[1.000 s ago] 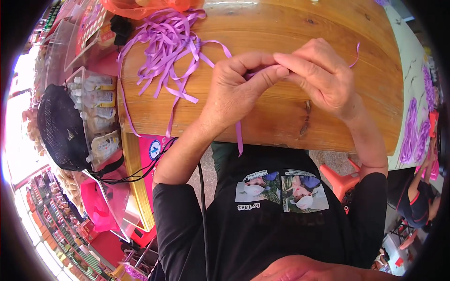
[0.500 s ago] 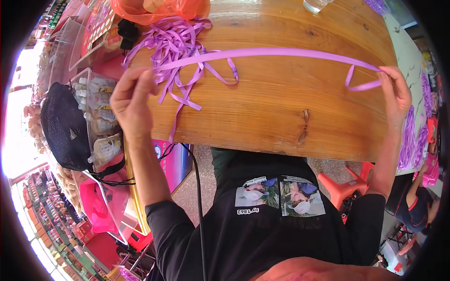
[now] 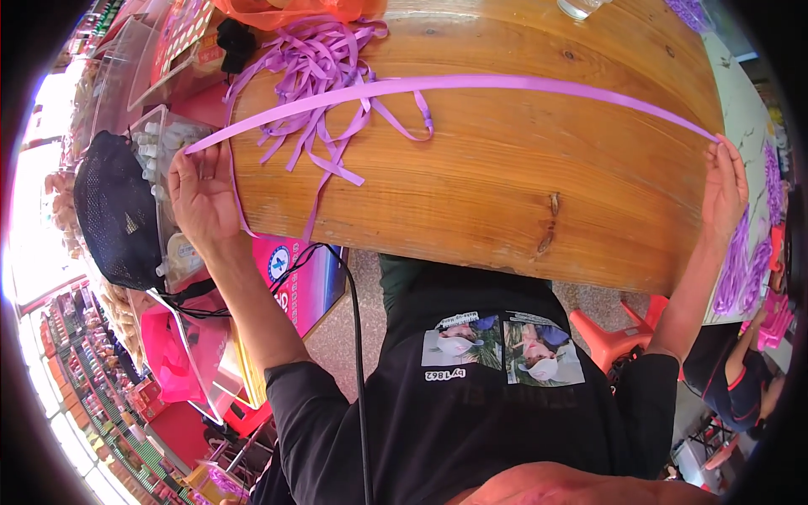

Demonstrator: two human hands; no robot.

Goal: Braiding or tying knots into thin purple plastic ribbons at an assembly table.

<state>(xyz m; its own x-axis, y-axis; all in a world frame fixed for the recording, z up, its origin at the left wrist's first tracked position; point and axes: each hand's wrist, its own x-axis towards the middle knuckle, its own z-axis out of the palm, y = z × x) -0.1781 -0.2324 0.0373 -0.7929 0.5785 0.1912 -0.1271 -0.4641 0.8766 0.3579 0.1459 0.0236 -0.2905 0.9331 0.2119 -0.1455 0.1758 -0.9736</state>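
A flat purple ribbon [image 3: 471, 82] stretches across the wooden table [image 3: 471, 194] between my two hands. At the left, my left hand [image 3: 202, 189] pinches the ribbon near one end, beyond the table's left edge. My right hand [image 3: 725, 181] pinches its other end near the table's right edge. The strip looks taut and rises in an arc in this view. Behind it, toward the far left of the table, lies a tangled pile of purple ribbons [image 3: 324, 59]. One loose piece with a small dark purple fastening [image 3: 425, 115] curls out from that pile.
An orange plastic bag [image 3: 295, 12] and a clear glass [image 3: 579, 7] stand at the far side. Left are a black mesh bag [image 3: 114, 210] and a clear bin of bottles. More purple ribbons [image 3: 741, 261] hang at the right, near an orange stool [image 3: 610, 337] and another person [image 3: 732, 379].
My hands have moved apart, the left one further left and the right one slightly right. The loose tail that hung by my right hand is gone, and the ribbon is stretched longer.
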